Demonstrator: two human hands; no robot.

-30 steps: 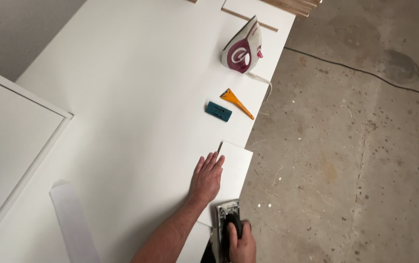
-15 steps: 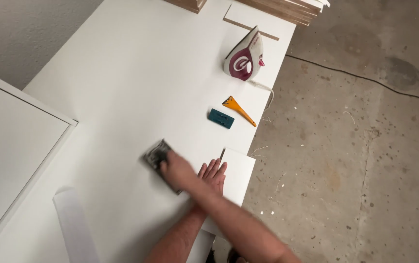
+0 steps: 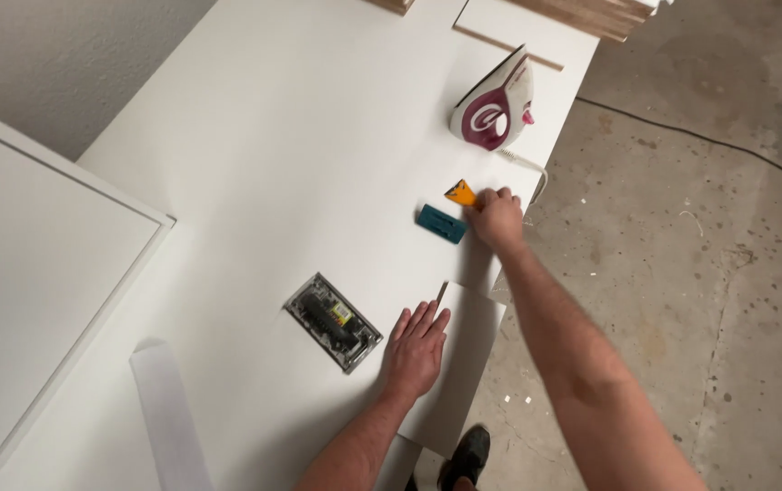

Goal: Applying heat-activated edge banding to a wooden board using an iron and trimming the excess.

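Note:
My left hand (image 3: 415,347) lies flat, fingers together, on a small white panel (image 3: 464,364) at the near right edge of the big white board (image 3: 300,164). My right hand (image 3: 496,218) reaches forward and closes on an orange scraper (image 3: 460,193); only its tip shows past my fingers. A teal block (image 3: 442,224) lies just left of that hand. A grey rectangular tool (image 3: 333,322) with a dark inside rests on the board, left of my left hand.
A white and magenta iron (image 3: 495,102) stands upright at the far right of the board, its cord (image 3: 531,169) trailing off the edge. Wooden boards (image 3: 591,13) are stacked beyond. A white strip (image 3: 169,415) lies near left. Concrete floor (image 3: 700,273) with a black cable lies to the right.
My right hand carried the grey tool from the near edge onto the board, let go of it, then reached forward to the orange scraper. My left hand stayed on the small panel.

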